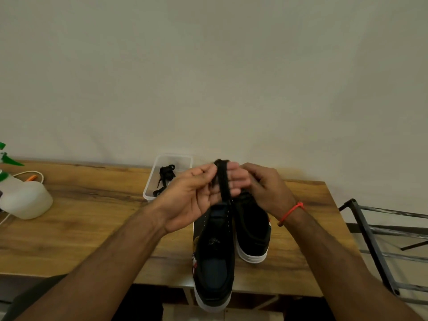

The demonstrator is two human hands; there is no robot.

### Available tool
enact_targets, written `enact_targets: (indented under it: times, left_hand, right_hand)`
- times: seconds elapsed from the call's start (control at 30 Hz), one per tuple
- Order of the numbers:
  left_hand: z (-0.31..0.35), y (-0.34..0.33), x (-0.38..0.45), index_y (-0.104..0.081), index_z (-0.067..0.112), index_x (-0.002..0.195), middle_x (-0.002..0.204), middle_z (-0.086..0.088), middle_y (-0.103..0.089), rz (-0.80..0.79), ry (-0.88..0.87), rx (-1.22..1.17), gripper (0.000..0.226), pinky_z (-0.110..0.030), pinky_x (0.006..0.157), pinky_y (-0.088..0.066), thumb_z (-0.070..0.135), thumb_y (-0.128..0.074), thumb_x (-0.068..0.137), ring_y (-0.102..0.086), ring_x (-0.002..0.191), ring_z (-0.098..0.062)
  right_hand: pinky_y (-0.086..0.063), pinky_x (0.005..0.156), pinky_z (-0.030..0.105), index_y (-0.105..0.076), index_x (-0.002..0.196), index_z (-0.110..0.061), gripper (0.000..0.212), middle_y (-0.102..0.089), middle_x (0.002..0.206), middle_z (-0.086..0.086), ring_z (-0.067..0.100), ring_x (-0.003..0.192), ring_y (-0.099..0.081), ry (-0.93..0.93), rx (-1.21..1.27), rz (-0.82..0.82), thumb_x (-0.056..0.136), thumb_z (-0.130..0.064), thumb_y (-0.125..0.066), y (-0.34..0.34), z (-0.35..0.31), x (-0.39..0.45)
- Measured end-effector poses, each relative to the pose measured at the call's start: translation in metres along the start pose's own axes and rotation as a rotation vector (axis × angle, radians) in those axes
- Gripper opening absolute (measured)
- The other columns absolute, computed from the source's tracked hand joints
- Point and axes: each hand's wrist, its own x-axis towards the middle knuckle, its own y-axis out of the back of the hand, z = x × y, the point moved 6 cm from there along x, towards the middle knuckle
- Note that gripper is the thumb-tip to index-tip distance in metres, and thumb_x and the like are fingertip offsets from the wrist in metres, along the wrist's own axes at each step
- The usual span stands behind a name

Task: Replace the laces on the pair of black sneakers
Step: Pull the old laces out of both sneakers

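We hold a black lace (223, 179) up between our two hands, above the pair of sneakers. Our left hand (196, 195) is turned palm up, its fingers only loosely curled, and the lace lies against them. Our right hand (264, 188) closes in from the other side, fingers curled toward the lace; whether it truly pinches it we cannot tell, as the fingertips are hidden. The lace runs near upright, its top looped over above our fingers, its lower end dropping toward the left sneaker (214, 258), whose long axis points away from us. So the next eyelets likely lie straight below both hands, the left one nearer. The right sneaker (252, 230) stands just beside it on the tabletop (92, 216). Farther off to the left, a clear tray (148, 193) holds another black lace (165, 174).
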Motion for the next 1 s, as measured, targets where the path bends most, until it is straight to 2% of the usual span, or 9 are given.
enact_targets:
  times: [0.1, 0.17, 0.3, 0.37, 0.57, 0.67, 0.77, 0.87, 1.0]
  left_hand:
    - [0.014, 0.015, 0.006, -0.051, -0.003, 0.140, 0.139, -0.021, -0.060, 0.107, -0.209, -0.073, 0.042, -0.037, 0.107, -0.049, 0.015, -0.027, 0.110, -0.057, 0.132, -0.031]
    - [0.019, 0.030, 0.006, -0.049, -0.001, 0.141, 0.136, -0.015, -0.064, 0.236, -0.269, 0.183, 0.040, -0.034, 0.110, -0.047, 0.014, -0.027, 0.111, -0.059, 0.130, -0.025]
    - [0.010, 0.032, 0.003, -0.062, 0.009, 0.130, 0.120, -0.001, -0.073, 0.248, -0.148, 0.787, 0.033, -0.027, 0.102, -0.052, 0.014, -0.037, 0.110, -0.066, 0.117, -0.011]
    - [-0.004, 0.020, 0.001, -0.065, 0.010, 0.123, 0.110, -0.003, -0.076, 0.128, 0.001, 0.746, 0.033, -0.027, 0.094, -0.055, 0.017, -0.036, 0.110, -0.070, 0.109, -0.014]
    - [-0.019, 0.007, -0.005, -0.063, -0.001, 0.119, 0.097, -0.015, -0.071, -0.004, 0.225, 0.687, 0.036, -0.033, 0.090, -0.055, 0.019, -0.035, 0.110, -0.071, 0.098, -0.027]
    - [-0.014, 0.000, -0.003, -0.063, -0.001, 0.117, 0.088, -0.010, -0.067, 0.050, 0.114, 0.281, 0.033, -0.031, 0.084, -0.057, 0.018, -0.039, 0.107, -0.070, 0.090, -0.024]
    - [0.000, 0.010, 0.003, -0.060, -0.003, 0.126, 0.111, -0.017, -0.073, 0.158, -0.127, -0.079, 0.036, -0.032, 0.092, -0.058, 0.015, -0.036, 0.106, -0.070, 0.109, -0.028]
    - [0.011, 0.030, 0.004, -0.053, 0.000, 0.138, 0.128, -0.015, -0.068, 0.311, -0.297, 0.384, 0.037, -0.031, 0.106, -0.050, 0.010, -0.032, 0.110, -0.064, 0.124, -0.022]
    - [-0.002, 0.032, 0.003, -0.066, 0.012, 0.125, 0.114, -0.003, -0.074, 0.238, -0.103, 0.941, 0.031, -0.034, 0.102, -0.052, 0.016, -0.038, 0.109, -0.068, 0.112, -0.014]
  right_hand:
    - [-0.039, 0.060, 0.018, -0.066, 0.099, -0.022, 0.025, -0.059, 0.069, -0.010, 0.005, 0.064, -0.056, 0.057, -0.183, -0.283, 0.103, -0.039, -0.048, -0.032, -0.009, -0.009]
    - [-0.040, 0.060, 0.018, -0.064, 0.091, -0.021, 0.028, -0.055, 0.068, -0.014, 0.004, 0.064, -0.056, 0.119, -0.218, -0.417, 0.103, -0.042, -0.049, -0.046, -0.021, -0.015]
    - [-0.049, 0.063, 0.024, -0.071, 0.089, -0.020, 0.021, -0.067, 0.075, -0.013, 0.004, 0.070, -0.063, 0.206, -0.097, -0.163, 0.099, -0.034, -0.059, -0.017, -0.039, -0.006]
    - [-0.054, 0.068, 0.039, -0.074, 0.090, -0.014, 0.023, -0.071, 0.078, -0.005, 0.012, 0.072, -0.067, 0.142, -0.040, -0.023, 0.096, -0.034, -0.064, 0.003, -0.029, -0.003]
    - [-0.054, 0.073, 0.044, -0.074, 0.087, -0.014, 0.015, -0.073, 0.081, -0.001, 0.022, 0.077, -0.068, 0.004, 0.099, 0.097, 0.088, -0.029, -0.071, 0.013, -0.006, -0.004]
    - [-0.053, 0.074, 0.037, -0.073, 0.095, -0.015, 0.018, -0.072, 0.084, -0.003, 0.018, 0.079, -0.066, -0.025, 0.041, 0.061, 0.098, -0.029, -0.061, 0.004, -0.001, -0.002]
    - [-0.040, 0.061, 0.019, -0.066, 0.105, -0.022, 0.029, -0.061, 0.075, -0.012, 0.002, 0.068, -0.057, 0.001, -0.186, -0.198, 0.101, -0.041, -0.045, -0.016, -0.006, -0.005]
    - [-0.035, 0.060, 0.015, -0.060, 0.096, -0.027, 0.023, -0.052, 0.070, -0.017, -0.004, 0.065, -0.053, 0.089, -0.314, -0.486, 0.103, -0.043, -0.046, -0.044, -0.019, -0.016]
    - [-0.049, 0.066, 0.023, -0.067, 0.095, -0.025, 0.024, -0.066, 0.080, -0.016, 0.000, 0.076, -0.062, 0.179, -0.278, -0.223, 0.099, -0.045, -0.053, -0.017, -0.026, -0.007]
